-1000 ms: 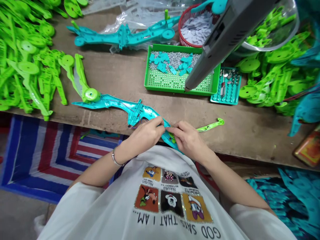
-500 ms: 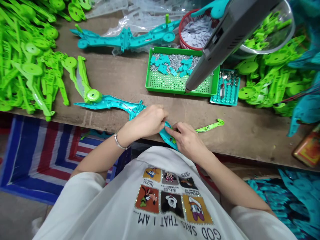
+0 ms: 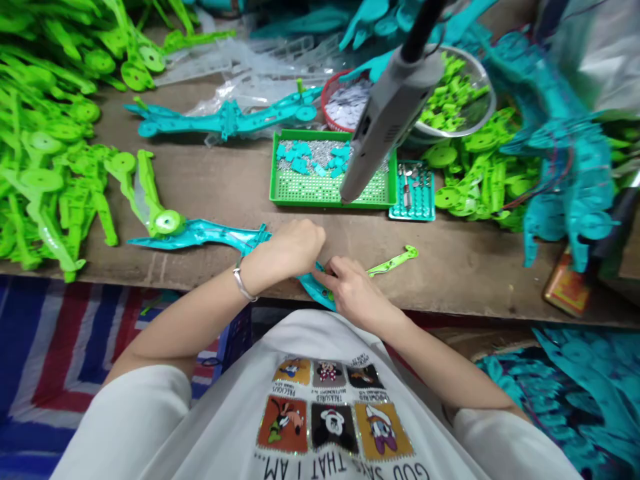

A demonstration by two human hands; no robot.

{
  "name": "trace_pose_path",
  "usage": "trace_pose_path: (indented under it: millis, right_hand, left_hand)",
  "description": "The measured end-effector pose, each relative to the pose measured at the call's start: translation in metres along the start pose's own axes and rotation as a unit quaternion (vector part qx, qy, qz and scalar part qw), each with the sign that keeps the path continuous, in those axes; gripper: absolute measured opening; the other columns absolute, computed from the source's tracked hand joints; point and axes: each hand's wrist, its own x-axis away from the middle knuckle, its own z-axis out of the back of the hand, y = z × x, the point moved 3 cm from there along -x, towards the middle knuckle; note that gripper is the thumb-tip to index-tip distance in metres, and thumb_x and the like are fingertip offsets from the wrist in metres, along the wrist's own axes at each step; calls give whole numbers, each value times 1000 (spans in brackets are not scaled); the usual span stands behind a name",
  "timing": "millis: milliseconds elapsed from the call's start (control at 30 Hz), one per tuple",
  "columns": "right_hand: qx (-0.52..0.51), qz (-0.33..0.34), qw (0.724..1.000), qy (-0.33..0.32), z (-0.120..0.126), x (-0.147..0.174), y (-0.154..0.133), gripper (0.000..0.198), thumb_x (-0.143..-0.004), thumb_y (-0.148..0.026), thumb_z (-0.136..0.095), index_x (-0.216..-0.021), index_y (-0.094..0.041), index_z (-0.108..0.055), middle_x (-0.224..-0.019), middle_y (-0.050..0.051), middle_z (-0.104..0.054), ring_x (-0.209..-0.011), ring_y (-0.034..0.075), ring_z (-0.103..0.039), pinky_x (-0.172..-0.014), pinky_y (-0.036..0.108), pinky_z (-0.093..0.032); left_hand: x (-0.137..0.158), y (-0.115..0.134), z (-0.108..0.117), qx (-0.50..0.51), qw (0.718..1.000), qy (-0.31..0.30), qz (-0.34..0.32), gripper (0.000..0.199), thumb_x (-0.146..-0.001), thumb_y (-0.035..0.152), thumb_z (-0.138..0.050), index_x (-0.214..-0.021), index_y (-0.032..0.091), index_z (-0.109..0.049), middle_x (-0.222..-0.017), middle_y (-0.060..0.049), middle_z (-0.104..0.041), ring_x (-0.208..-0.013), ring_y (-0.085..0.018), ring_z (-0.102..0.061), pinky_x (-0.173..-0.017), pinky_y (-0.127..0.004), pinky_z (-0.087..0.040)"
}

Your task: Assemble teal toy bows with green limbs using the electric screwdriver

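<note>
A long teal plastic shell (image 3: 213, 235) lies along the table's front edge, with a thin wire visible inside it. My left hand (image 3: 293, 248) is closed over the shell's middle, back of the hand up; its fingertips are hidden, and so is anything between them. Pressed to the shell's right end is my right hand (image 3: 353, 287), thumb and fingers closed on it, near a small lime green piece inside. A lime green arm piece (image 3: 395, 261) sticks out to the right beyond that hand. At the shell's left part rests a lime green folded piece with a round disc (image 3: 167, 222).
A green tray (image 3: 330, 200) holds small metal parts and teal pieces. A grey power screwdriver (image 3: 380, 113) hangs above it. Beside it are a teal tray (image 3: 423, 215), a red basket (image 3: 330, 100) and a clear bowl (image 3: 487, 110). Lime green parts (image 3: 40, 160) heap at left.
The camera view has tilted up and turned right, so the table contents sit further left. My left hand has curled more over the shell; my right hand keeps its hold.
</note>
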Motion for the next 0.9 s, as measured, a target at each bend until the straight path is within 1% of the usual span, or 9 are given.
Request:
trace_pose_path:
  millis: [100,200,333,400,500,600,700,800,900]
  right_hand:
    - [-1,-4,1000,1,0,-7,-3,34,-97,-12,-48,-124,-18,-68,-93,8,-56,-84,19,-45,-71,33,-33]
    - [4,-1,1000,7,-1,-14,-3,29,-97,-15,-51,-119,-18,-70,-91,7,-56,-83,20,-45,-70,34,-32]
    - [-23,24,999,10,0,-16,2,31,-96,-15,-51,-119,-20,-71,-89,6,-58,-81,19,-48,-72,33,-36]
    - [-54,47,997,28,8,-13,7,34,-96,-13,-48,-122,-20,-70,-91,7,-61,-84,19,-51,-75,33,-41]
    - [-91,57,990,88,29,-5,25,32,-96,-12,-48,-120,-18,-69,-100,9,-66,-91,19,-58,-81,33,-48]
    - [-76,11,985,156,54,3,56,29,-96,-13,-49,-116,-16,-70,-102,11,-69,-94,20,-62,-83,35,-52]
    - [-18,-59,981,184,75,12,88,27,-97,-18,-51,-112,-15,-72,-99,12,-70,-91,21,-65,-83,36,-54]
    - [45,-130,977,164,86,23,110,28,-97,-21,-51,-111,-15,-74,-96,12,-71,-88,23,-66,-81,36,-53]
    - [90,-168,974,121,94,33,121,30,-96,-22,-50,-111,-14,-75,-93,13,-72,-86,24,-66,-76,35,-51]
  left_hand:
    - [4,-7,-5,-66,998,11,-1,25,-77,2,-54,-95,8,-71,-84,-16,-69,-80,-29,-69,-63,-33,-45]
    - [9,-11,-6,-85,995,53,-13,24,-80,2,-50,-92,10,-69,-91,-17,-67,-81,-28,-66,-65,-34,-44]
    - [12,-8,-4,-134,986,101,5,23,-83,10,-52,-96,10,-70,-100,-21,-66,-96,-37,-63,-68,-41,-44]
    - [11,-4,-4,-150,983,108,3,25,-85,11,-49,-95,10,-72,-97,-22,-67,-95,-39,-63,-69,-44,-42]
    - [11,0,-6,-143,986,80,-12,28,-85,8,-46,-85,11,-73,-81,-20,-69,-83,-35,-66,-71,-44,-38]
    - [11,1,-7,-129,990,61,-11,29,-84,5,-44,-80,11,-73,-73,-19,-69,-75,-32,-67,-70,-42,-36]
    - [13,-1,-7,-111,993,43,-1,29,-84,4,-44,-79,11,-71,-77,-20,-71,-74,-32,-69,-68,-41,-36]
    - [14,-2,-9,-108,994,19,2,27,-86,6,-45,-80,12,-71,-82,-19,-73,-78,-32,-70,-67,-40,-37]
    - [17,-4,-12,-123,992,17,-4,26,-89,10,-45,-85,14,-70,-86,-16,-74,-82,-33,-71,-67,-40,-39]
